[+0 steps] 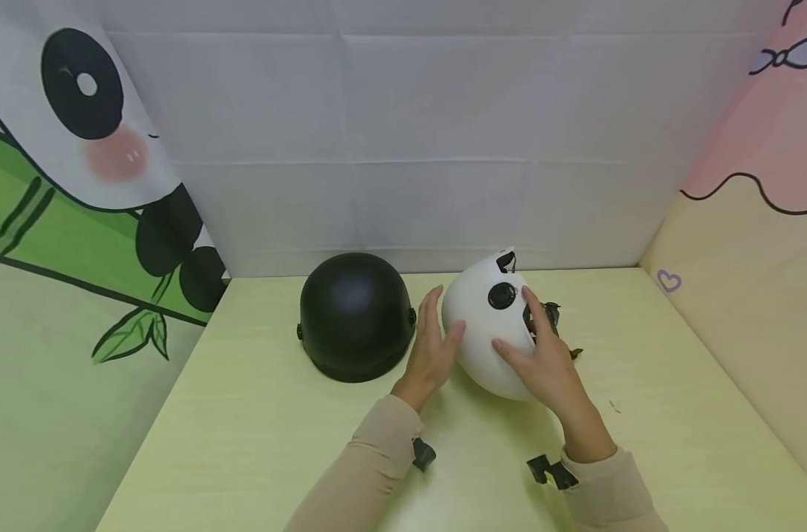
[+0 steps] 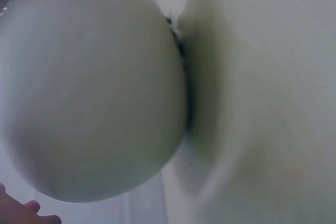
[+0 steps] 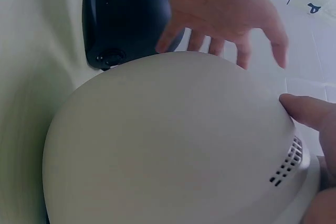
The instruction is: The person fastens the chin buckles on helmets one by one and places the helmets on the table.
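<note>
A white helmet [image 1: 483, 332] leans tilted on the table, its opening turned to the right and black straps [image 1: 551, 314] showing there. My right hand [image 1: 543, 362] grips it at the right edge, thumb on the smooth shell and index finger beside a round black disc [image 1: 502, 295]. In the right wrist view, that thumb [image 3: 304, 109] lies near a patch of small vent holes [image 3: 287, 163]. My left hand [image 1: 431, 351] is at the helmet's left side with fingers straight. The shell [image 2: 100, 87] fills much of the left wrist view.
A black helmet [image 1: 355, 318] stands dome up just left of my left hand. The pale yellow table [image 1: 244, 443] ends at a white cloth backdrop [image 1: 403, 148], with printed panels on both sides. Black clips [image 1: 553, 473] are on my sleeve cuffs.
</note>
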The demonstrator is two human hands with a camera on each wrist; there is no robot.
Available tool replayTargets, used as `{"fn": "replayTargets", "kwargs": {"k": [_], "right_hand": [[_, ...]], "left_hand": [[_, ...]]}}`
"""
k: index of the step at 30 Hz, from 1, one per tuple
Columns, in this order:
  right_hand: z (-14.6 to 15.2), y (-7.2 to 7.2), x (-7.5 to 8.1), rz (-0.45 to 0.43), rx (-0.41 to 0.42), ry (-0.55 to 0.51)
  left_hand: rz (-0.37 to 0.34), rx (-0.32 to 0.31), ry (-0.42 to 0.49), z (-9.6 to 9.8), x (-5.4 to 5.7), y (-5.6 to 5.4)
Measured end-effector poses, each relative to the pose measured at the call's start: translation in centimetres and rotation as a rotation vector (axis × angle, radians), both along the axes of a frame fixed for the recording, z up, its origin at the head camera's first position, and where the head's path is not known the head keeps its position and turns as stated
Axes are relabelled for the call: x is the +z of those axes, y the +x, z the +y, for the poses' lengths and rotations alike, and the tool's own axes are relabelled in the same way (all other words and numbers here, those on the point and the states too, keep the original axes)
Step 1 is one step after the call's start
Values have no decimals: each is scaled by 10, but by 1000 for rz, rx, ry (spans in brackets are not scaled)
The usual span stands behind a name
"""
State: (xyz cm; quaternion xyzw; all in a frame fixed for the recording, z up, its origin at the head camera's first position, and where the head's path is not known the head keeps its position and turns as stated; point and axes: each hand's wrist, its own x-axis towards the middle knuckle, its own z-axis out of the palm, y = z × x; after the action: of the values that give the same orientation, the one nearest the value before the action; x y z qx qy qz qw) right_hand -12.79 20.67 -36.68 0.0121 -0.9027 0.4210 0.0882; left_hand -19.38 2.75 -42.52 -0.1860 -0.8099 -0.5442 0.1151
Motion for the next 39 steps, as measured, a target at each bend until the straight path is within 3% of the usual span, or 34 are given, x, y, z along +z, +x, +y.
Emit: {"fn": "replayTargets", "kwargs": {"k": [5, 12, 23, 28, 39], "right_hand": [[-3, 1, 0, 22, 24, -1], [-7, 2, 0, 41, 47, -9], [-8, 2, -5, 65, 55, -47], [-8, 4, -3, 30, 55, -91], [-5, 10, 0, 18, 92, -172]], "left_hand": [[38, -34, -21, 3, 20, 1], [114, -68, -66, 6, 34, -1], [55, -115, -116, 17, 59, -1], [19, -103, -166, 18, 62, -1], [-11, -88, -236, 13, 58, -5]]}}
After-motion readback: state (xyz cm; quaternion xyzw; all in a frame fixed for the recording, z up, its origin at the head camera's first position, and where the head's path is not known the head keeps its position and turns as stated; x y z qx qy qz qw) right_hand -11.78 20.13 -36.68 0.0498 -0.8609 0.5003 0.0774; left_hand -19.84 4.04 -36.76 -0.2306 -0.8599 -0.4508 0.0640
